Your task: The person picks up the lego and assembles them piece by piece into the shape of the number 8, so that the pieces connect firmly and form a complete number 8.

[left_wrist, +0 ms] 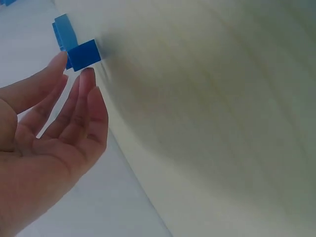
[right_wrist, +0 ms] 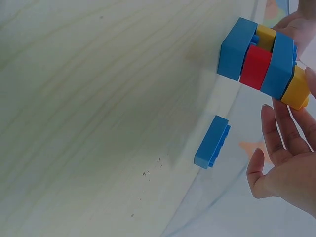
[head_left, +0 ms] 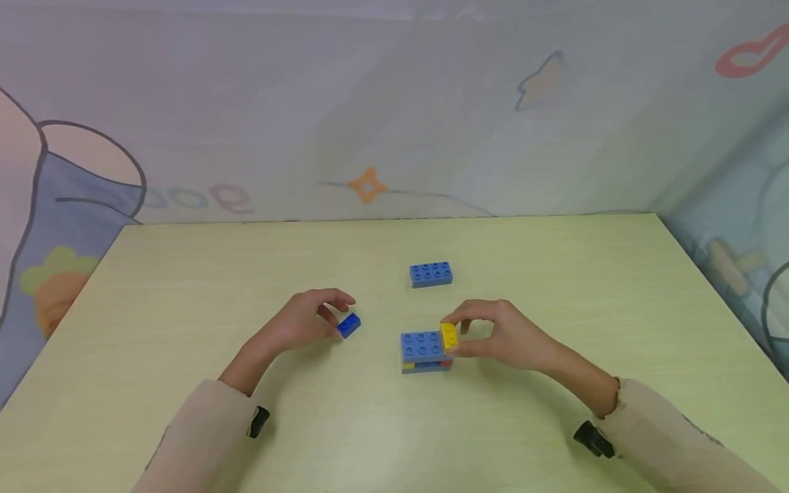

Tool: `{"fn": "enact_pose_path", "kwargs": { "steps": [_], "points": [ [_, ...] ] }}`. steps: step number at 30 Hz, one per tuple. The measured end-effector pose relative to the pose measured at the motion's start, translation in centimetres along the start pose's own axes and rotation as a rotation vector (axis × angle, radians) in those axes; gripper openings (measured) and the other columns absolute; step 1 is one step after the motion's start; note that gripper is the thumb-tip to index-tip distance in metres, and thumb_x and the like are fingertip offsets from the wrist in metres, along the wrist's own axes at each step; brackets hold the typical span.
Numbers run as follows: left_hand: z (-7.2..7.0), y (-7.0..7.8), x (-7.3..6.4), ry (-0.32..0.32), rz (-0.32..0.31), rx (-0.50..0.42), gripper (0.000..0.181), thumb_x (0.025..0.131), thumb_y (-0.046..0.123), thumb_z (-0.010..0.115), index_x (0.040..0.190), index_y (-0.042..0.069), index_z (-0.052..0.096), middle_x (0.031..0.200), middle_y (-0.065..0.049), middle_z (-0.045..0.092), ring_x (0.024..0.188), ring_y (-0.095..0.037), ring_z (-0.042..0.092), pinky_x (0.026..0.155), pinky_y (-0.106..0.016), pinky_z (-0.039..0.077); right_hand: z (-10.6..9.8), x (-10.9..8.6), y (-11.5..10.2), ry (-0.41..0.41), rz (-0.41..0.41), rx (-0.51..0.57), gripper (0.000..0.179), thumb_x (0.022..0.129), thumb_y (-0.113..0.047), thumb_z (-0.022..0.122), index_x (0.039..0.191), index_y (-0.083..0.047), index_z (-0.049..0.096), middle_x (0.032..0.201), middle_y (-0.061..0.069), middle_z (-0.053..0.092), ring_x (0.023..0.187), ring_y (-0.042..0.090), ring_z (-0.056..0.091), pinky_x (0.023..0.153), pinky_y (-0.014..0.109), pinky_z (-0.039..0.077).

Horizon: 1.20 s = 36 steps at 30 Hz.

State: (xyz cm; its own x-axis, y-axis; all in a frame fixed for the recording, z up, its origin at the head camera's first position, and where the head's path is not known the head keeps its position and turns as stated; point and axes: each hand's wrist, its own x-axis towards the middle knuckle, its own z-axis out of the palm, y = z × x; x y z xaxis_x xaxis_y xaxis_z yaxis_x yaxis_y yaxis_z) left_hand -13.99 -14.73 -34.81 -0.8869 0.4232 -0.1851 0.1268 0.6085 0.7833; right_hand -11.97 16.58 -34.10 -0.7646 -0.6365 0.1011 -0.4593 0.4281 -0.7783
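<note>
Watching the feed from my end, I see the right hand [head_left: 508,333] pinching a yellow brick [head_left: 449,337] between thumb and fingertip, at the right end of the top of a stack [head_left: 422,348] on the table [head_left: 185,287]. I judge a crooked press to be the main risk: if the studs are not lined up, the brick could tip or skew, and I cannot tell whether it is fully seated. The stack could also slide or twist, because only the right hand is at it. The left hand [head_left: 308,318] is well apart from it, fingers bent, thumb touching a small blue brick [head_left: 349,325] — whether that is a real pinch or only a touch, I cannot tell, and a loose hold could let the brick slip or skid. Beyond the stack lies a long blue brick [head_left: 431,274], apart from both hands; a careless reach over the top might knock it. As for containers, I find none in these views; the nearest to one is the slot inside the stack, where a red brick [right_wrist: 255,67] and a lower yellow brick [right_wrist: 265,37] sit between two blue layers — the red one at the right end, below the pinched brick, so that corner should take a push fairly well.
</note>
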Motion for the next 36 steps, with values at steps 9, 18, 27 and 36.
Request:
{"fn": "enact_pose_path", "kwargs": {
  "steps": [9, 18, 27, 36],
  "points": [
    [0.6, -0.2, 0.7, -0.03, 0.005, 0.055, 0.035, 0.076, -0.005, 0.069, 0.109, 0.0, 0.06, 0.101, -0.011, 0.06, 0.082, -0.02, 0.058, 0.07, -0.03, 0.048, 0.1, 0.0, 0.1, 0.004, 0.012, -0.012, 0.034, 0.075, -0.01, 0.075, 0.107, -0.003, 0.065, 0.095, -0.001, 0.064, 0.084, 0.022, 0.055, 0.066, 0.029, 0.045],
    [1.1, 0.6, 0.7, 0.002, -0.026, 0.103, 0.03, 0.075, 0.006, 0.073, 0.103, 0.003, 0.061, 0.081, -0.004, 0.061, 0.075, -0.016, 0.056, 0.063, -0.028, 0.045, 0.1, 0.0, 0.1, 0.005, 0.013, -0.008, 0.034, 0.075, -0.01, 0.075, 0.106, -0.003, 0.065, 0.093, -0.001, 0.064, 0.083, 0.023, 0.055, 0.066, 0.028, 0.045],
    [2.7, 6.0, -1.0, 0.021, 0.167, 0.096, 0.03, 0.079, 0.013, 0.072, 0.105, 0.004, 0.062, 0.095, -0.001, 0.061, 0.074, -0.01, 0.055, 0.06, -0.024, 0.047, 0.0, 0.0, 0.1, -0.002, 0.033, -0.009, 0.034, 0.076, -0.013, 0.074, 0.107, -0.002, 0.065, 0.095, 0.0, 0.064, 0.084, 0.021, 0.054, 0.069, 0.034, 0.046],
    [4.6, 7.1, -1.1, 0.051, 0.167, 0.121, 0.03, 0.078, 0.013, 0.073, 0.106, 0.005, 0.062, 0.098, -0.001, 0.061, 0.074, -0.01, 0.054, 0.058, -0.022, 0.045, 0.0, 0.0, 0.1, -0.006, 0.039, -0.004, 0.033, 0.077, -0.013, 0.073, 0.107, -0.003, 0.065, 0.095, -0.001, 0.064, 0.085, 0.018, 0.053, 0.069, 0.034, 0.046]
  ]
}}
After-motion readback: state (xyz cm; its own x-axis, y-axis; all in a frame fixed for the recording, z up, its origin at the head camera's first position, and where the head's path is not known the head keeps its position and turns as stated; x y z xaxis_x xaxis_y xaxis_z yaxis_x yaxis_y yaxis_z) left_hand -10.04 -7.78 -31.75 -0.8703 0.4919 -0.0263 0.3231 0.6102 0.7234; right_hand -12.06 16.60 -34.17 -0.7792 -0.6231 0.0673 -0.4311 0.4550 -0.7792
